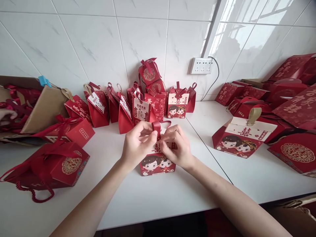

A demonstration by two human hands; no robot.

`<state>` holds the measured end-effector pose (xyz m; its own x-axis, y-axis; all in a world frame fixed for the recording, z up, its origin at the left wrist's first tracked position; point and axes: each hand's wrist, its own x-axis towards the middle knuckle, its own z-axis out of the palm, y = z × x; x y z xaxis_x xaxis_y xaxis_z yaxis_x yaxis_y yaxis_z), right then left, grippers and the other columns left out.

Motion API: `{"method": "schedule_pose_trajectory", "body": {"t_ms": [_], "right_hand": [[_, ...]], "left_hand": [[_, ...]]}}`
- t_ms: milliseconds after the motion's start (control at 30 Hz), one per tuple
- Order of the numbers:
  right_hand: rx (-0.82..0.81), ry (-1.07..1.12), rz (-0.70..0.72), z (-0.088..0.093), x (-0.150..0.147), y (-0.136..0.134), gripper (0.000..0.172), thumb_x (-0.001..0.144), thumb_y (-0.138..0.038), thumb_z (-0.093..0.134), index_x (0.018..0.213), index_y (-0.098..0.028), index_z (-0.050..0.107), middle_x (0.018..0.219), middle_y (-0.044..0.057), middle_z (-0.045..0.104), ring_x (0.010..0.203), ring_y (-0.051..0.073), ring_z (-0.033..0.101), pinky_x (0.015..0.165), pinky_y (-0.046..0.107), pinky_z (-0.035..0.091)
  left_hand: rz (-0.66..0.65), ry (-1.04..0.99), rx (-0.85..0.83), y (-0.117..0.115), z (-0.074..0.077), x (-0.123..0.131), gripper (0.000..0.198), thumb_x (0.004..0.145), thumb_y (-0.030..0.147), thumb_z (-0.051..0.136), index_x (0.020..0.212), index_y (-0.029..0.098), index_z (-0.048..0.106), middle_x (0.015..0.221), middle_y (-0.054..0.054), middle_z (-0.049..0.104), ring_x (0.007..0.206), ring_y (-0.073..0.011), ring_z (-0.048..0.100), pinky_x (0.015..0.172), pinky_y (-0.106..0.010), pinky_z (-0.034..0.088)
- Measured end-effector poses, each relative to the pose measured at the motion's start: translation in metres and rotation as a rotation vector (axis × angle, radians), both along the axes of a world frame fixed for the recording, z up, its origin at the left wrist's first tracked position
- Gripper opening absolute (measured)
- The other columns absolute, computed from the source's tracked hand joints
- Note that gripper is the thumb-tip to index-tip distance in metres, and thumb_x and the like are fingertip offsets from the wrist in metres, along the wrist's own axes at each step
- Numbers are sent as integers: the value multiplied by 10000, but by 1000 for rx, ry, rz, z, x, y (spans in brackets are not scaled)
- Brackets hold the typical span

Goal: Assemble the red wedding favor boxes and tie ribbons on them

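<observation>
A small red and white gift box (158, 166), printed with two cartoon figures, stands upright on the white table in front of me. At its peaked top a dark red ribbon (156, 126) forms a loop. My left hand (139, 144) pinches this ribbon between thumb and fingers. My right hand (178, 144) is closed at the ribbon's other side, with thumb and forefinger meeting near the top edge of the box. The fingers cover part of the box's upper panel. Whatever the right fingertips grip is partly hidden.
Several ribboned red boxes (100, 110) line the tiled wall. Red boxes (61, 164) sit at left beside a cardboard carton (37, 112), where another hand (7, 116) shows. A matching cartoon box (243, 140) and piled red boxes (291, 105) occupy the right. A power socket (201, 65) is on the wall.
</observation>
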<state>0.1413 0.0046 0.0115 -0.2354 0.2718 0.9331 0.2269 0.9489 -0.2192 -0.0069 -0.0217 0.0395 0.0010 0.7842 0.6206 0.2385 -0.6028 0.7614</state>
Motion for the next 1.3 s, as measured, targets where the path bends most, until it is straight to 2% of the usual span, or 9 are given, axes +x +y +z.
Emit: {"method": "schedule_pose_trajectory", "body": {"t_ms": [133,233,367,467,533,667,900,1167,1300], "right_hand": [[12,-14,1,0,2,1,190,839,-70,542,914,-235,484,784,18,505,741,163,522,595,293,470],[23,21,3,-3,2,1,207,846,-87,543,970,-236,472,785,17,542,711,163,521,586,293,468],[-92,90,6,-5,2,-1,287,858,-143,558,1101,-237,435,849,25,572,678,150,543,568,281,474],[-186,54,28,-4,3,-5,229,867,-150,543,1072,-228,480,859,30,599,681,142,568,581,270,481],[-196,43,59,-3,5,-5,182,866,-143,529,1029,-221,506,832,29,603,688,146,580,591,270,482],[-149,38,90,-2,7,-5,187,845,-121,535,1007,-214,514,804,27,594,691,148,583,591,266,480],[-183,58,49,-2,5,-8,139,846,-137,547,944,-224,500,723,-5,547,602,130,525,544,253,449],[-203,96,80,0,4,-11,96,862,-125,517,896,-213,497,784,27,580,704,146,564,628,277,481],[-295,100,82,1,4,-12,60,867,-154,518,873,-210,498,748,12,584,655,132,560,590,263,472]], "left_hand": [[38,-6,172,2,-4,-1,145,804,234,651,856,181,527,725,27,639,636,-79,651,574,-145,546],[37,146,288,2,-4,-2,21,848,155,580,858,172,585,765,11,648,686,-67,645,609,-127,544],[30,221,302,-1,-3,-5,154,860,131,541,966,164,649,871,-32,676,790,-96,650,655,-153,562],[-45,213,337,-1,-6,-8,273,830,112,547,1082,163,639,975,-59,668,889,-131,651,719,-198,580],[-69,214,373,0,-8,-10,343,808,93,549,1133,168,627,1018,-68,661,924,-142,647,756,-215,579],[-36,204,434,2,-12,-10,379,785,70,567,1143,179,632,1013,-64,668,908,-143,646,787,-239,571],[22,210,448,-2,-14,-5,372,804,84,564,1153,192,633,987,-61,674,849,-143,644,663,-223,583],[-30,159,400,-2,-17,-5,371,812,110,573,1168,198,629,990,-64,667,850,-148,643,630,-219,594],[-32,131,340,-2,-17,-4,336,819,131,580,1144,188,643,990,-71,666,856,-150,644,646,-226,605]]}}
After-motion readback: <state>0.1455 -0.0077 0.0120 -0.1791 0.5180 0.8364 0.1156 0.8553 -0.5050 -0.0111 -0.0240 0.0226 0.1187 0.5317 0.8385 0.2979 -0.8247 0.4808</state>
